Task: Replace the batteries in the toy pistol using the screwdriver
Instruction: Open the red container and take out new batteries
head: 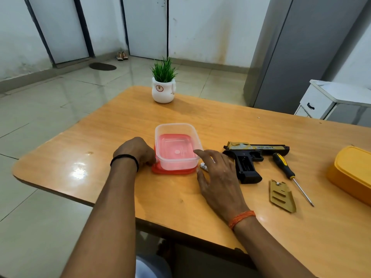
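The black and gold toy pistol point(253, 157) lies on its side on the wooden table point(120, 121), its grip compartment uncovered. The gold grip cover point(282, 195) with a small screw on it lies in front of it. A black and yellow screwdriver point(289, 173) lies to the right of the grip. My right hand point(216, 177) hovers with fingers spread over a white battery point(203, 166), beside a clear plastic container point(176, 147) that stands on its red lid point(172, 171). My left hand point(138, 151) rests against the container's left side, fingers curled at the lid's edge.
A small potted plant point(163, 85) in a white pot stands at the far middle of the table. A yellow lidded box point(353, 173) sits at the right edge. A grey refrigerator point(301, 51) and a white cabinet point(329, 99) stand beyond the table on the right.
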